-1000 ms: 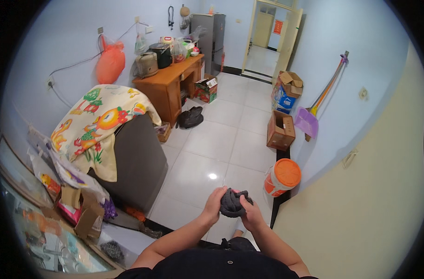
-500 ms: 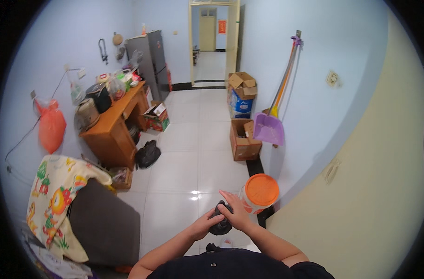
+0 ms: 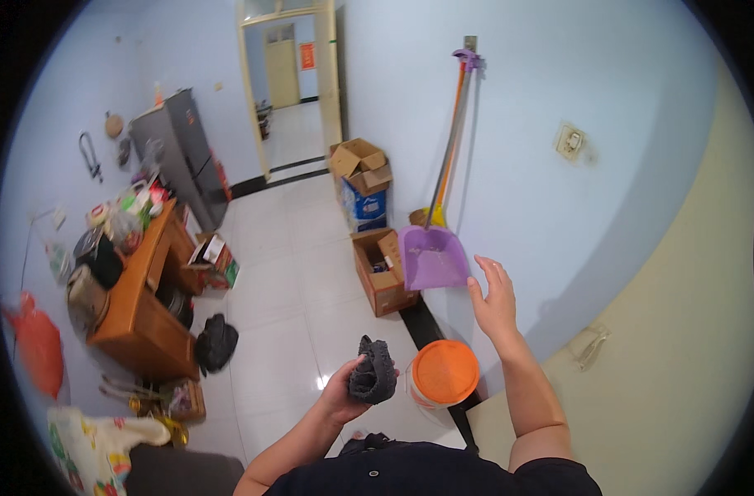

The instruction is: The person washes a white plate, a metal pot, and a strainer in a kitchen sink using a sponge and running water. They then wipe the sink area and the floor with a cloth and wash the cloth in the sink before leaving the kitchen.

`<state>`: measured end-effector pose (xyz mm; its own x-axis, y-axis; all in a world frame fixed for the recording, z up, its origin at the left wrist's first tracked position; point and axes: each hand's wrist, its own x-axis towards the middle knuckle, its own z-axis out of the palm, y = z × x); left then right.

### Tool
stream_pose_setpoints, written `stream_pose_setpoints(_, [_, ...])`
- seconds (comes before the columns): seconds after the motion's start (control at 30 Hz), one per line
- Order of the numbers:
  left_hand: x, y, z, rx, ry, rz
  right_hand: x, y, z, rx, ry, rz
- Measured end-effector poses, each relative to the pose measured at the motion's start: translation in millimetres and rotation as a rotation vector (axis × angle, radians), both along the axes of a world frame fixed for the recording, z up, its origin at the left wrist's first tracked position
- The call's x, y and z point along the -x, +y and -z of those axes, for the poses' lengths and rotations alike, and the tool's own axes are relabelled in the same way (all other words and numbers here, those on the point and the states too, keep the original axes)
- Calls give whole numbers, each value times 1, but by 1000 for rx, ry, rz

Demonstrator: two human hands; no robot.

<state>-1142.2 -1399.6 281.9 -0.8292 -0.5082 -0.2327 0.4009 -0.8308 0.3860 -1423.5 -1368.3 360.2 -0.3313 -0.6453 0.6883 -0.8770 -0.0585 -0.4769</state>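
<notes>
My left hand (image 3: 341,394) grips a dark grey, folded fuzzy cloth (image 3: 374,374) above the floor in front of my body. Its fingers wrap round the underside and are partly hidden. Out to the right, my right hand (image 3: 496,302) is raised with fingers stretched out and holds nothing. In the picture it appears just right of the purple dustpan (image 3: 435,258), which hangs against the wall; whether they touch I cannot tell. Below that hand stands a white bucket with an orange lid (image 3: 445,371).
Along the right wall are an open cardboard box (image 3: 382,285) and a blue carton (image 3: 364,205) with brown flaps. A cluttered wooden desk (image 3: 137,285) stands left, a black bag (image 3: 216,343) on the floor beside it. Farther back are a grey fridge (image 3: 178,140) and a doorway.
My right hand has left the grey cloth and moved up and right, its fingers spreading. The cloth stays in my left hand. The view has turned to the right.
</notes>
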Motion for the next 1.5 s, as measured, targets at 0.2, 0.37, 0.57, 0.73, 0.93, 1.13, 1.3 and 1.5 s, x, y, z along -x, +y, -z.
stream_pose_setpoints(0.2, [36,-89,-22,24,-17,135,76,-51,-41,4,397,429])
stream_pose_setpoints(0.37, [63,-129,-12,18,-36,193,154,-79,-87,-81,593,795])
stream_pose_setpoints(0.57, [96,-164,-13,36,-15,165,218,-103,-129,-139,698,991])
stream_pose_setpoints(0.73, [124,-187,-15,17,19,136,229,-108,-130,-236,766,1124])
stream_pose_setpoints(0.93, [135,-217,-15,-84,53,-7,184,-143,-71,50,465,389])
stream_pose_setpoints(1.13, [134,-271,6,110,117,-296,-10,-229,62,-389,-783,-798])
stream_pose_setpoints(1.3, [87,-317,28,488,-270,-678,-91,-320,92,-240,-1396,-779])
stream_pose_setpoints(1.5, [-38,-411,27,151,-350,-832,-181,-439,81,-258,-1410,-967])
